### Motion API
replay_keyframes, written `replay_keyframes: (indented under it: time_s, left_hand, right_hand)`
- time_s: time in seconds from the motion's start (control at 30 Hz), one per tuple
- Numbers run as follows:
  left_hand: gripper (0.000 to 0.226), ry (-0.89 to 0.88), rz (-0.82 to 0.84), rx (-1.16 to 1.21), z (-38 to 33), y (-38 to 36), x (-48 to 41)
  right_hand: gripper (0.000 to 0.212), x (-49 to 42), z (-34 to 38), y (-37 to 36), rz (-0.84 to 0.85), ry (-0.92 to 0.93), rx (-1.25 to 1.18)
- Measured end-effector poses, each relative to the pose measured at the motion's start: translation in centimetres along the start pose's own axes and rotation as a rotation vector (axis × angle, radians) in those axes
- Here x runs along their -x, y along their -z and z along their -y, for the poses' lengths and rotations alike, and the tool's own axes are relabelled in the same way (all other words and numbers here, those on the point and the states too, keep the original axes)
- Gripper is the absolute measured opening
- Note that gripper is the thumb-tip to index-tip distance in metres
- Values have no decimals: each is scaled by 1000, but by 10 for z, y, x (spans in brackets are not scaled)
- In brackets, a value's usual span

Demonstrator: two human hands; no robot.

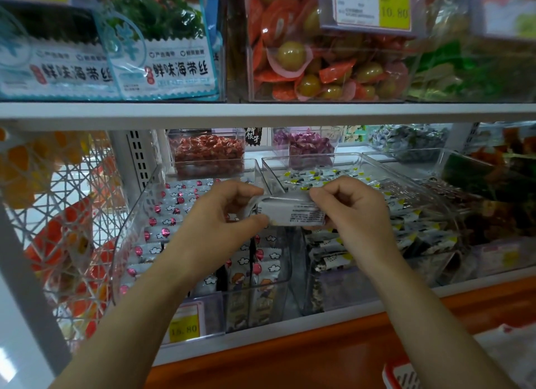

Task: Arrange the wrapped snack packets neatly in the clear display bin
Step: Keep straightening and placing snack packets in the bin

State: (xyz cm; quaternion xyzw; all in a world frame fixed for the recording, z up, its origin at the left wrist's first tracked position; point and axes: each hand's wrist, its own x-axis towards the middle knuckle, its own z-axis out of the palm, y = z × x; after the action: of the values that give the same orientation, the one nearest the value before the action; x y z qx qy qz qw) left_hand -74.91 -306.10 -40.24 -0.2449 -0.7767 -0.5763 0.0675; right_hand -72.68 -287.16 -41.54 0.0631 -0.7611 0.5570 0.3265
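Note:
A small stack of white wrapped snack packets (pixel 290 211) with fine black print is held between both hands above the shelf. My left hand (pixel 229 214) pinches its left end with thumb and fingers. My right hand (pixel 345 208) grips its right end, fingers curled over the top. Below lies a clear display bin (pixel 127 229) holding rows of white packets with pink balloons and clouds (pixel 162 232). To its right a second clear bin (pixel 446 214) holds black, white and yellow packets (pixel 420 237).
A white shelf board (pixel 261 111) runs just above the hands, carrying seaweed bags (pixel 162 55) and a bin of orange-wrapped snacks (pixel 319 66). A wire basket (pixel 66 229) stands at left. Yellow price tags (pixel 184 326) hang on the bin front; an orange ledge (pixel 319 351) runs below.

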Motion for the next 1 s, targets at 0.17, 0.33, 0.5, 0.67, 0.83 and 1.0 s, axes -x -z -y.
replay_keyframes:
  time_s: [0.17, 0.33, 0.5, 0.67, 0.83, 1.0]
  left_hand:
    - [11, 16, -16, -96, -3, -1, 0]
    - [20, 106, 52, 29, -6, 9, -2]
    - [25, 123, 102, 69, -5, 20, -2]
    - [31, 116, 105, 70, -4, 21, -2]
    - [30, 109, 139, -38, -4, 20, -2]
    - [20, 53, 127, -68, -6, 16, -2]
  right_hand:
    - [19, 2, 5, -3, 67, 100, 85]
    - [16, 2, 9, -3, 121, 101, 64]
    - [19, 3, 10, -3, 196, 49, -31]
    - [18, 3, 9, -5, 114, 29, -3]
    - [17, 0, 12, -1, 147, -48, -39]
    - [18, -5, 15, 14, 280, -153, -140]
